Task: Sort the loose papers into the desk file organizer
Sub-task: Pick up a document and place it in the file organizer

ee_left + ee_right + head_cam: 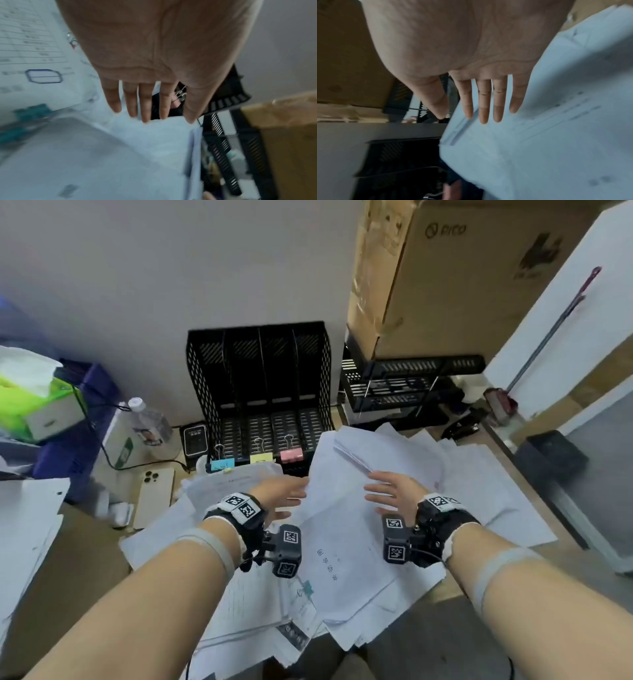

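A messy heap of loose white papers (346, 542) covers the desk in front of me. Behind it against the wall stands a black mesh file organizer (260, 392) with several upright slots, all showing bare floors. Blue, yellow and pink binder clips (257, 457) sit at its front lip. My left hand (284, 494) hovers over the heap's left part with fingers (145, 105) straight and spread, holding nothing. My right hand (387, 491) hovers beside it, palm inward, fingers (488, 102) straight above the papers (539, 135).
A large cardboard box (445, 278) sits on black letter trays (404, 385) at the right. A phone (154, 496), water bottle (150, 422), tissue box (34, 402) and another paper stack (24, 525) crowd the left. The desk edge runs along the right.
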Motion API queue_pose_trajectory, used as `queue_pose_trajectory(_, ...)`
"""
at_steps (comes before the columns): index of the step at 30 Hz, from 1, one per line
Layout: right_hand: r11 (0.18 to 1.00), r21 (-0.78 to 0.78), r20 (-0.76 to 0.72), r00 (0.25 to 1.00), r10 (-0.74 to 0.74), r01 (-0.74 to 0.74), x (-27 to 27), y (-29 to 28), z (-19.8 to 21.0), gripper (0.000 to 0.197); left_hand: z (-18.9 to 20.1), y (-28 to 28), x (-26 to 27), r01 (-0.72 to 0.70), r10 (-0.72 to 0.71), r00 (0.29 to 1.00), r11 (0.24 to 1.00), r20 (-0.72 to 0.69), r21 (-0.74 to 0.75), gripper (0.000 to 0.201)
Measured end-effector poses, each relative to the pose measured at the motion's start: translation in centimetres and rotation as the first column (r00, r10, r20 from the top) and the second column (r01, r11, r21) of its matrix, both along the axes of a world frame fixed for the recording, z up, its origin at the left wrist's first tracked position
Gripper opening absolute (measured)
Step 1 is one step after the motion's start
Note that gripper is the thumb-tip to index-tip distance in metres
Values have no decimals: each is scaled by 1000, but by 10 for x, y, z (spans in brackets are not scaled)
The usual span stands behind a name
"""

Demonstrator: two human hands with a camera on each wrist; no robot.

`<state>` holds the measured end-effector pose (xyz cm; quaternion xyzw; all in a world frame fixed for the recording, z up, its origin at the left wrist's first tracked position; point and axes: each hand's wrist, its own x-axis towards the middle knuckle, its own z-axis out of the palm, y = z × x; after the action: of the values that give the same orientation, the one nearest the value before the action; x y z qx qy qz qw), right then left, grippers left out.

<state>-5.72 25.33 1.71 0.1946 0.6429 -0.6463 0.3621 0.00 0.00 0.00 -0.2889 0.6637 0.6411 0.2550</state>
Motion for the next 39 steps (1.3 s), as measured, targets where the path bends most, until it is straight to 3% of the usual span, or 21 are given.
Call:
queue_pose_trajectory(2, 995, 95, 12, 999, -33, 32, 10, 6, -20, 33, -22, 8, 6, 95, -98, 995, 950, 5, -297, 47)
queue_pose_trajectory(4, 993, 119, 23, 1000, -20, 17, 25, 9, -43, 27, -47, 8, 20, 142, -136, 990, 875, 46, -463, 54)
queue_pose_trajectory(6, 995, 101, 45, 999, -1, -3, 35, 5, -59, 20, -66, 10, 33, 203, -178, 979, 863, 96, -463, 52)
queue_pose_trajectory(7, 995, 97, 33, 999, 22, -26, 35, 2, -64, 19, -72, 9, 36, 225, -201, 974, 862, 100, -455, 41)
queue_pose_trajectory(10, 963, 214, -150, 969, 196, -162, 31, -13, -67, 22, -68, 9, 43, 275, -289, 956, 809, 57, -519, 9)
queue_pose_trajectory(12, 869, 423, -333, 848, 413, -257, 24, -25, -60, 31, -57, 6, 43, 254, -308, 951, 802, -9, -540, 10)
queue_pose_trajectory(15, 668, 657, -406, 584, 703, -348, 10, -51, -42, 54, -32, -2, 42, 262, -387, 916, 777, -106, -572, 16)
queue_pose_trajectory(18, 390, 795, -257, 325, 910, -464, 1, -75, -23, 56, -10, -15, 42, 306, -477, 870, 717, -121, -627, 29)
queue_pose_trajectory(19, 305, 817, -194, 265, 945, -489, 0, -80, -21, 49, -2, -18, 43, 309, -480, 870, 708, -112, -635, 31)
queue_pose_trajectory(20, 268, 818, -156, 253, 955, -509, -1, -84, -19, 36, 1, -22, 44, 294, -466, 877, 712, -117, -638, 30)
queue_pose_trajectory(21, 272, 809, -154, 258, 954, -521, -2, -87, -18, 18, 6, -27, 45, 257, -435, 890, 729, -140, -634, 26)
queue_pose_trajectory(22, 317, 791, -189, 284, 940, -523, -2, -88, -18, 17, 8, -32, 48, 202, -385, 907, 752, -169, -628, 21)
queue_pose_trajectory(24, 424, 748, -255, 369, 894, -510, -2, -88, -20, 36, 11, -44, 58, 77, -255, 945, 780, -203, -621, 18)
queue_pose_trajectory(26, 528, 679, -307, 457, 835, -510, 1, -83, -19, 32, 10, -56, 71, -5, -138, 971, 804, -195, -595, 33)
queue_pose_trajectory(29, 624, 594, -326, 557, 764, -507, 3, -77, -27, 11, 4, -74, 92, -72, -2, 992, 823, -128, -563, 51)
queue_pose_trajectory(32, 703, 511, -316, 652, 689, -495, 6, -78, -33, 17, -2, -81, 107, -269, 245, 962, 930, -122, -252, 53)
queue_pose_trajectory(34, 749, 472, -290, 720, 630, -465, 11, -83, -41, 18, -2, -80, 113, -357, 348, 930, 932, -119, -64, 50)
queue_pose_trajectory(39, 851, 339, -237, 839, 490, -401, 14, -99, -75, 36, 1, -86, 119, -448, 447, 884, 894, -139, 25, 37)
